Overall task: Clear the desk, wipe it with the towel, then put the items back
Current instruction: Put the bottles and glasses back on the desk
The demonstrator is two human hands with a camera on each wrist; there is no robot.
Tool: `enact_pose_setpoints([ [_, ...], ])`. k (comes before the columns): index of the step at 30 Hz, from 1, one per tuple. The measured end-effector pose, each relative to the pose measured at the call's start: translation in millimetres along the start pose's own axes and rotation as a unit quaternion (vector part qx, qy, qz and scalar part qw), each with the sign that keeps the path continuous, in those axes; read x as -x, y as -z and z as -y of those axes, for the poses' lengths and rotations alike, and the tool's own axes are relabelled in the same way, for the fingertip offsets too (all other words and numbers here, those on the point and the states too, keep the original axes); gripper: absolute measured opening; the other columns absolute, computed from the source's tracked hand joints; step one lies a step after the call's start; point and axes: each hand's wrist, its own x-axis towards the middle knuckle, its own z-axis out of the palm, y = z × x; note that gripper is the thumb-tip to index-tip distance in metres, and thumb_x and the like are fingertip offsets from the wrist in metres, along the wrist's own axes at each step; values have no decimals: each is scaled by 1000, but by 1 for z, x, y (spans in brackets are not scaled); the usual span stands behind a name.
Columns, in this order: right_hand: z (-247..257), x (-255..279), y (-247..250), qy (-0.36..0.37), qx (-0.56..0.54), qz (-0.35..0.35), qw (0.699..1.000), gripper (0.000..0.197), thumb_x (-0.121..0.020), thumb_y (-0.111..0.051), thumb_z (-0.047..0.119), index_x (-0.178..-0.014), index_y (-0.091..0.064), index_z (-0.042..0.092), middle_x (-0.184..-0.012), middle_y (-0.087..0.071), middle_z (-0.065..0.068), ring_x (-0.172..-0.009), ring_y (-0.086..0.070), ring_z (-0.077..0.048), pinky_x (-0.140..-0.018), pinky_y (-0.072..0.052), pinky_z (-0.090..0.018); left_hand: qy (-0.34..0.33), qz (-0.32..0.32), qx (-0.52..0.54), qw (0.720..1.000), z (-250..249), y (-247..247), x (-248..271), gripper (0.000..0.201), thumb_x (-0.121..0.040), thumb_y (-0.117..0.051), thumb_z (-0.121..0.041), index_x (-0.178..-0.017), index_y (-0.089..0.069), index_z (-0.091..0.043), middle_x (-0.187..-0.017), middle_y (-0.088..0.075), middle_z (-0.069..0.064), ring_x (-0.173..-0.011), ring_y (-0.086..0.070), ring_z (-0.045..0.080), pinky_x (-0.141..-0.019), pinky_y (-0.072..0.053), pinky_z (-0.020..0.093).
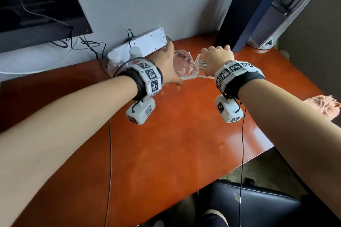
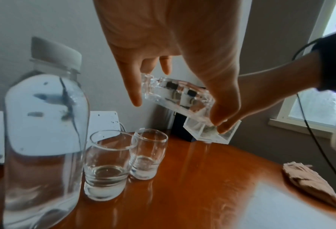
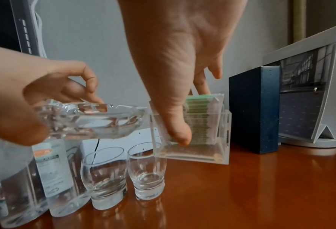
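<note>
My left hand grips a clear glass ashtray by its rim and holds it in the air at the back of the red-brown desk. The wrist views show the ashtray above two empty glasses. My right hand pinches a clear acrylic box of green-edged packets, thumb inside the front wall, fingers behind. The box is tilted; I cannot tell whether it touches the desk. A pink towel lies at the desk's right edge.
Two water bottles stand left of the glasses, with a white power strip against the wall behind them. A dark blue folder and a grey photo frame stand at the back right. A monitor is at the left.
</note>
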Motion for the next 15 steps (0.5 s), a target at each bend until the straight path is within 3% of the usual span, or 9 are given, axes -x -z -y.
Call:
enact_pose_setpoints([
  [6, 14, -8, -14, 53, 22, 49, 997, 61, -82, -67, 21, -136, -37, 19, -131, -51, -5, -124, -46, -26, -108, -28, -44, 3, 52, -33, 998, 12, -23, 11, 101, -56, -81, -56, -125, -26, -7, -108, -58, 10, -88, -60, 28, -69, -46, 34],
  [8, 21, -11, -22, 77, 32, 64, 994, 64, -82, -68, 22, -137, -36, 19, -133, -50, -4, -126, -45, -25, -108, -29, -43, 6, 62, -34, 997, 19, -30, 17, 100, -57, -80, -56, -125, -25, -7, -104, -57, 9, -80, -59, 26, -66, -47, 32],
  [12, 36, -12, -38, 119, 31, 83, 989, 82, -80, -71, 21, -146, -23, 24, -136, -48, -2, -127, -44, -24, -106, -35, -41, 9, 96, -39, 995, 35, -43, 30, 91, -60, -79, -56, -120, -27, -11, -89, -55, 1, -62, -52, 17, -49, -37, 26],
  [15, 46, -10, -46, 156, 35, 85, 984, 84, -80, -72, 17, -145, -21, 28, -137, -48, -2, -125, -46, -23, -99, -44, -39, 11, 119, -63, 991, 45, -52, 36, 91, -62, -77, -56, -122, -26, -11, -103, -59, 6, -72, -56, 20, -56, -42, 28],
])
